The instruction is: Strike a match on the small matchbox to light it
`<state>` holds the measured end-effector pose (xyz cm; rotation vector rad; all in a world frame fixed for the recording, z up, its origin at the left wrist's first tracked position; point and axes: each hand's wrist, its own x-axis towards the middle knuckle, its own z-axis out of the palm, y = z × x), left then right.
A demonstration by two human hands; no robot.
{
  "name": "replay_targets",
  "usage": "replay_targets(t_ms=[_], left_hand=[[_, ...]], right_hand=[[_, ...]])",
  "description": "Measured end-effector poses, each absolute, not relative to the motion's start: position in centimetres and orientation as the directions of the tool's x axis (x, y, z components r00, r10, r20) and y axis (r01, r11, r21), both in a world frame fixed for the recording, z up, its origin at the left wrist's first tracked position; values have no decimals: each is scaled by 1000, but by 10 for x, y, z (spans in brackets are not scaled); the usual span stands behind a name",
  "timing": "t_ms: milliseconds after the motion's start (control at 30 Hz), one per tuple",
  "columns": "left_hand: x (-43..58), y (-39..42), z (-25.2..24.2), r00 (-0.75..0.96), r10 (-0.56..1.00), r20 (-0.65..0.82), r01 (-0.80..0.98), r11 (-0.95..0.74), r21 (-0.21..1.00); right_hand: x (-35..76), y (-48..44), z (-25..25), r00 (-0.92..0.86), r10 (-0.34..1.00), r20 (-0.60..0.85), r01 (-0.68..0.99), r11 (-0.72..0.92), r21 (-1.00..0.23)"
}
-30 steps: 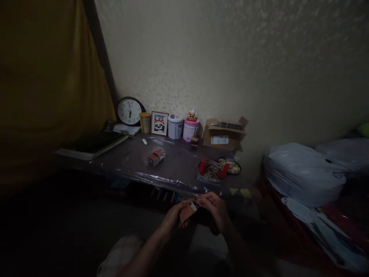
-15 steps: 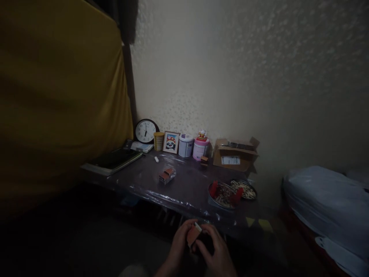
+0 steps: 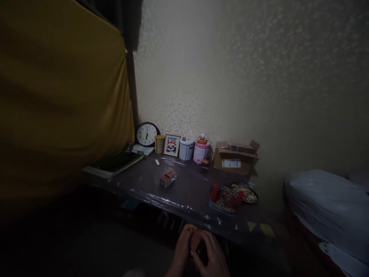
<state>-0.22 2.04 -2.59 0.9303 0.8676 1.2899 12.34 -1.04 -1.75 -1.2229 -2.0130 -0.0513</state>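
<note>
My left hand (image 3: pixel 182 250) and my right hand (image 3: pixel 212 255) are pressed together at the bottom middle, just in front of the near edge of the plastic-covered table (image 3: pixel 187 181). Their fingers are curled against each other, and what lies between them is hidden in the dark. On the table a plastic-wrapped pack of small orange boxes (image 3: pixel 167 178) lies ahead and to the left. Ahead on the right stand two round dishes: a near dish (image 3: pixel 224 198) with red pieces and a far dish (image 3: pixel 245 192) of pale sticks.
Along the wall stand a clock (image 3: pixel 146 134), a yellow tin (image 3: pixel 159 143), a panda picture (image 3: pixel 172 145), a white can (image 3: pixel 186 148), a pink can (image 3: pixel 201 151) and a cardboard box (image 3: pixel 235 158). A notebook (image 3: pixel 113 163) lies left. A yellow curtain (image 3: pixel 57 107) hangs left, and a white bag (image 3: pixel 325 204) lies right.
The view has tilted up, so my hands sit lower in the picture. They have closed together, and the small orange box seen between them before no longer shows.
</note>
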Motion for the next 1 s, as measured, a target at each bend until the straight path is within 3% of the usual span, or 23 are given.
replay_targets(t_ms=[133,267,533,733,1000], left_hand=[[-3,26,-24,78,997,7,-388,24,921],[-5,26,-17,73,997,10,-386,19,922],[-8,10,-1,163,986,41,-408,29,913],[-10,10,-1,190,975,113,-391,-31,920],[-13,12,-2,210,974,88,-375,-3,927]], right_hand=[[124,-10,-10,-235,762,604,745,540,-392],[128,-9,-3,-166,792,587,669,528,-523],[137,-6,6,-43,923,383,514,349,-784],[138,-7,12,-40,936,351,465,328,-822],[139,-7,16,-50,951,306,462,294,-837]])
